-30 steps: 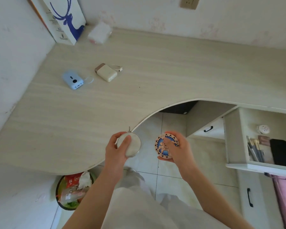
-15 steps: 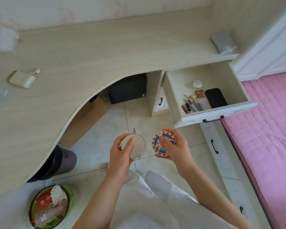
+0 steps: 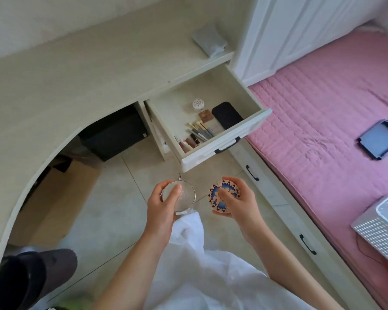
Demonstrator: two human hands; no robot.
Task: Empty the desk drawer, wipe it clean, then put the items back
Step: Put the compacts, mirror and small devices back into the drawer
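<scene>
Two round compacts at lower centre, one per hand. Left hand (image 3: 160, 203) curled round the silver-rimmed mirror compact (image 3: 182, 199), thumb laid across its face. Right hand (image 3: 241, 201) gripping the blue-and-copper patterned compact (image 3: 222, 195) — fingers wrapped at its edge, thumb on top. One open drawer (image 3: 224, 142) at centre, above the hands, holding one small round jar (image 3: 198, 104), one black case (image 3: 227, 115), a cluster of brushes (image 3: 201, 130) — count unclear. One grey cloth (image 3: 208, 41) on the desk (image 3: 76, 86), upper centre.

Both forearms reached forward over the lap; the left hand (image 3: 160, 203) and right hand (image 3: 242, 201) each curled, gripping.
</scene>
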